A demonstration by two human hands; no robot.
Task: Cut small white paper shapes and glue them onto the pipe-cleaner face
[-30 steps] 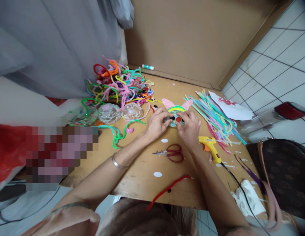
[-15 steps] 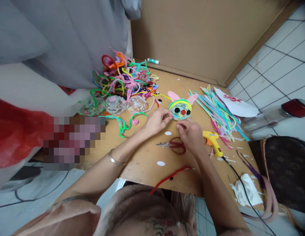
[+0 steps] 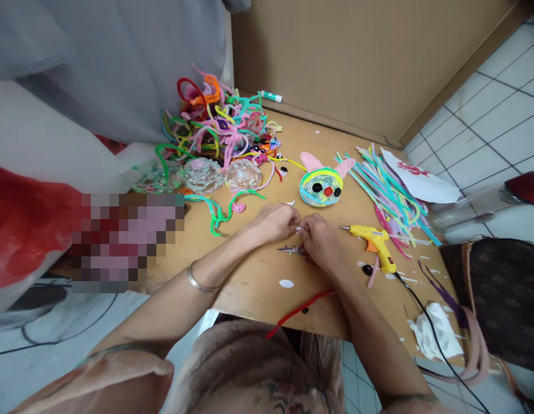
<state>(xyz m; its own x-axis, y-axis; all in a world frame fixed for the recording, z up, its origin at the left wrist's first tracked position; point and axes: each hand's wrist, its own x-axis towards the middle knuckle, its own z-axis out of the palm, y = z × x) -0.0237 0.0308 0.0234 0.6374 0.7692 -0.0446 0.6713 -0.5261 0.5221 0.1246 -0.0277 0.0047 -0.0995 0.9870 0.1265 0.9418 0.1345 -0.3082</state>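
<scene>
My left hand [image 3: 280,222] and my right hand [image 3: 318,234] meet over the middle of the table, fingers pinched. A small whitish bit shows between their fingertips, too small to make out. Just beyond them lies a round face [image 3: 322,188] of wound yarn with pink ears, black eyes and a red nose. The scissors [image 3: 289,249] lie under my right hand, their handles mostly hidden by it. One white paper oval [image 3: 286,283] rests nearer the table's front edge, and a white piece [image 3: 291,203] shows just behind my left hand.
A yellow glue gun [image 3: 372,236] with a black cord lies at right, near loose pipe cleaners [image 3: 390,192]. Tangled colourful crafts [image 3: 223,126] fill the back left. A red pipe cleaner [image 3: 299,310] lies at the front edge; a brown bag [image 3: 499,299] stands far right.
My hands have come together and moved a little toward me, and the right one now covers the scissor handles. The white oval beside the scissors no longer shows on the table.
</scene>
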